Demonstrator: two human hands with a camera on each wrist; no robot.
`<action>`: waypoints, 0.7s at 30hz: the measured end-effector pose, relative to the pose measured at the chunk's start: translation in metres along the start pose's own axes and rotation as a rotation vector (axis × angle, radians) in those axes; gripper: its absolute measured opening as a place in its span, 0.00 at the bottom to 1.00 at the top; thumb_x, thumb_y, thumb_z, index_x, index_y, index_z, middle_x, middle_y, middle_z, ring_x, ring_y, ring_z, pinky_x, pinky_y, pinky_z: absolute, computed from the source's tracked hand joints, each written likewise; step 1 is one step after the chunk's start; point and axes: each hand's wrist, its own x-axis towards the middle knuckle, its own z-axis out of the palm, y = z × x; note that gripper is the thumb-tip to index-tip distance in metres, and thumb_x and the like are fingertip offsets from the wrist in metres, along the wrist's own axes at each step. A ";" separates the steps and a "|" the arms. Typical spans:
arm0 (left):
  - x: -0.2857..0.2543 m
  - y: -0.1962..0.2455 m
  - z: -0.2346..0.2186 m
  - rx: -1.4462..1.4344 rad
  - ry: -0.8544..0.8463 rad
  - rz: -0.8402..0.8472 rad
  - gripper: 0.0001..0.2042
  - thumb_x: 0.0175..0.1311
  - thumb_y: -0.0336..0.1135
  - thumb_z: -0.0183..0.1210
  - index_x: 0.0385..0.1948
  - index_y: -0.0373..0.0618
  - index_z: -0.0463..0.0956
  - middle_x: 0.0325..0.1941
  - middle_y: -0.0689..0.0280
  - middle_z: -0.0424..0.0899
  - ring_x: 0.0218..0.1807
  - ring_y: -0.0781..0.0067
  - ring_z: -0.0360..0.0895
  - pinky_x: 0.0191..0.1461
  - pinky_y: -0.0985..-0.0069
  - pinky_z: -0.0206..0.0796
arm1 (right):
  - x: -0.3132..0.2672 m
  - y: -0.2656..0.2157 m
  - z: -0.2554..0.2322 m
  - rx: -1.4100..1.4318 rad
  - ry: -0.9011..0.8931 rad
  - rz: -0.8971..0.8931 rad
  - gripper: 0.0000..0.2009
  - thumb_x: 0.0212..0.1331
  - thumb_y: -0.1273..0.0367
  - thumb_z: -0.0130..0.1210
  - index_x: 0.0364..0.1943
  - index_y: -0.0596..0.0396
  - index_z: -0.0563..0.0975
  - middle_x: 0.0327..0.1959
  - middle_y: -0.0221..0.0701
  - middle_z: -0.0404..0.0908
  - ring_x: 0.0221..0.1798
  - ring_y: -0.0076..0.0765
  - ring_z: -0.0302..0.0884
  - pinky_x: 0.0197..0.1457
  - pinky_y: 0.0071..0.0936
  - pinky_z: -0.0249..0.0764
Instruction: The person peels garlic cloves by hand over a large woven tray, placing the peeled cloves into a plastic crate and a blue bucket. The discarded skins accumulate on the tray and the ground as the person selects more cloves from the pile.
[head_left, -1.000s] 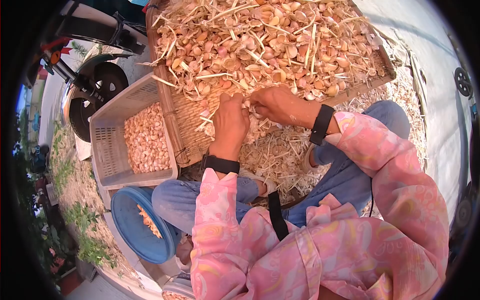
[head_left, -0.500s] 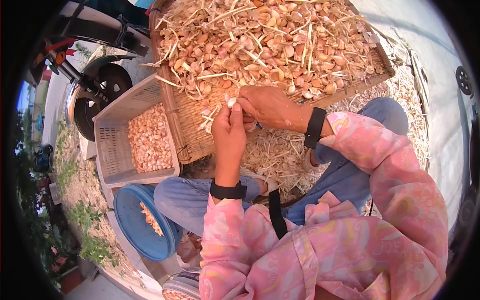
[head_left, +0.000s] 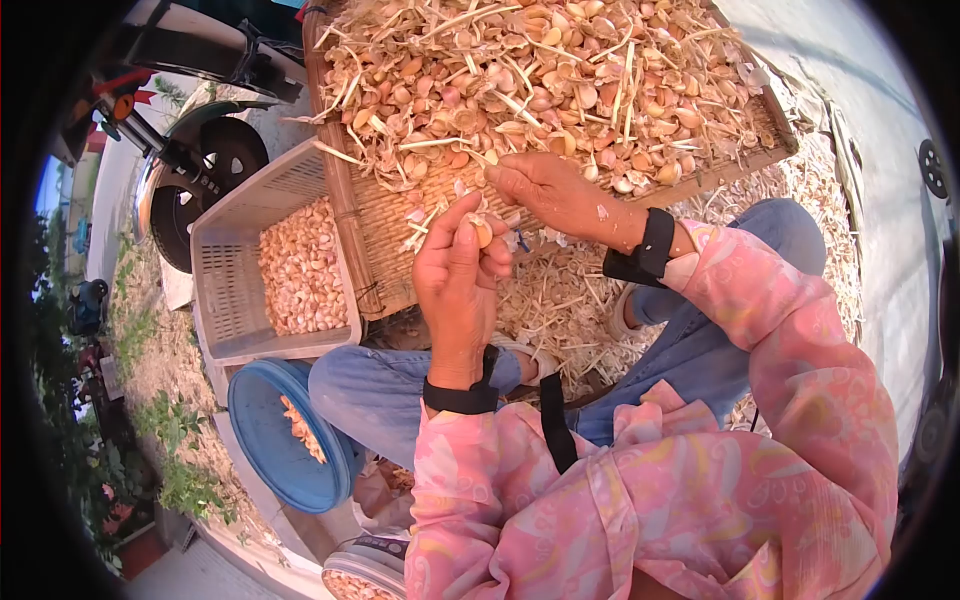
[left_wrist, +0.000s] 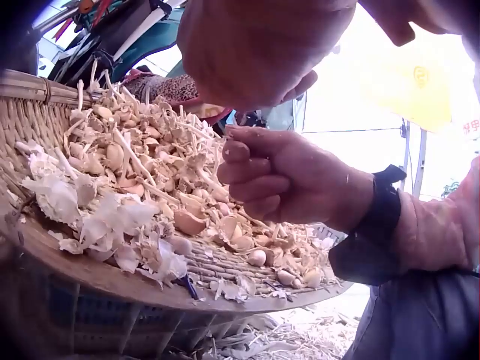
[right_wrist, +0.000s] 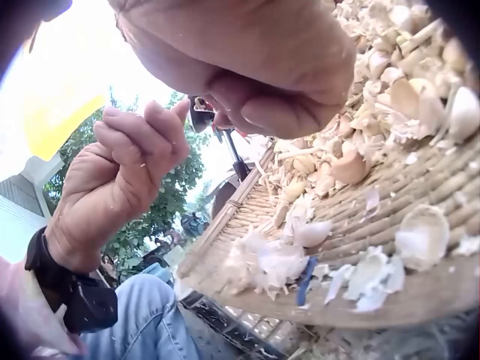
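In the head view my left hand point(head_left: 455, 285), palm up, pinches a garlic clove point(head_left: 483, 234) between thumb and fingers. Just above and right of it is my right hand point(head_left: 570, 200), thumb and forefinger together; no item shows between them. The left wrist view shows the right hand point(left_wrist: 300, 180) with curled fingers beside the left hand point(left_wrist: 259, 52). In the right wrist view the left hand point(right_wrist: 120, 180) has bent fingers, and the right hand point(right_wrist: 247, 52) hangs over the woven tray point(right_wrist: 375, 195). Unpeeled cloves, stalks and skins point(head_left: 540, 90) cover much of the tray.
Left of the tray stands a plastic crate point(head_left: 215, 240) with cloves point(head_left: 300, 270). Below it is a blue bucket point(head_left: 265, 430) holding some orange-brown pieces, and lower a tub point(head_left: 365, 570) of cloves. Dry husks point(head_left: 560, 310) litter the ground between the legs. A wheel point(head_left: 235, 155) is at upper left.
The hands, together before, have drawn apart. The left hand has turned its palm up, showing the clove in its fingers, and the right hand has moved slightly up and right.
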 end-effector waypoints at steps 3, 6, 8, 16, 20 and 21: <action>-0.007 0.014 -0.004 0.033 0.066 -0.010 0.13 0.64 0.32 0.52 0.47 0.35 0.69 0.35 0.60 0.78 0.28 0.80 0.71 0.30 0.87 0.64 | -0.011 -0.004 -0.004 -0.257 -0.300 0.108 0.13 0.55 0.61 0.48 0.26 0.58 0.72 0.22 0.44 0.75 0.28 0.53 0.72 0.32 0.44 0.66; -0.012 0.037 -0.032 0.124 0.112 0.105 0.11 0.63 0.31 0.53 0.44 0.35 0.69 0.35 0.59 0.78 0.28 0.80 0.71 0.30 0.87 0.64 | -0.030 0.003 0.010 -0.409 -0.493 -0.027 0.10 0.52 0.63 0.50 0.25 0.57 0.73 0.22 0.43 0.75 0.30 0.53 0.74 0.33 0.45 0.68; -0.010 0.065 -0.076 0.262 0.251 0.202 0.10 0.63 0.31 0.53 0.42 0.36 0.70 0.35 0.58 0.78 0.29 0.80 0.72 0.31 0.88 0.64 | -0.038 0.003 0.014 -0.505 -0.556 -0.036 0.09 0.51 0.64 0.51 0.26 0.57 0.74 0.22 0.42 0.76 0.31 0.52 0.76 0.34 0.44 0.70; 0.018 0.102 -0.144 2.058 0.426 0.481 0.18 0.56 0.30 0.57 0.46 0.31 0.69 0.39 0.52 0.77 0.42 0.65 0.75 0.46 0.72 0.67 | -0.031 0.009 -0.011 -0.677 -0.319 -0.047 0.13 0.50 0.60 0.55 0.25 0.57 0.77 0.21 0.41 0.77 0.29 0.48 0.78 0.33 0.41 0.72; 0.072 0.027 -0.049 1.328 -0.065 0.246 0.12 0.56 0.30 0.56 0.41 0.35 0.74 0.35 0.54 0.79 0.36 0.64 0.77 0.41 0.74 0.68 | -0.030 0.005 -0.001 -0.797 -0.397 0.022 0.13 0.50 0.60 0.55 0.22 0.57 0.78 0.21 0.42 0.78 0.29 0.47 0.79 0.31 0.40 0.73; 0.082 0.009 -0.033 1.394 -0.140 0.263 0.11 0.55 0.29 0.56 0.40 0.37 0.74 0.34 0.54 0.78 0.36 0.61 0.76 0.41 0.72 0.68 | -0.030 0.002 0.001 -0.811 -0.400 0.039 0.13 0.50 0.61 0.55 0.21 0.57 0.78 0.21 0.42 0.78 0.29 0.47 0.79 0.31 0.40 0.73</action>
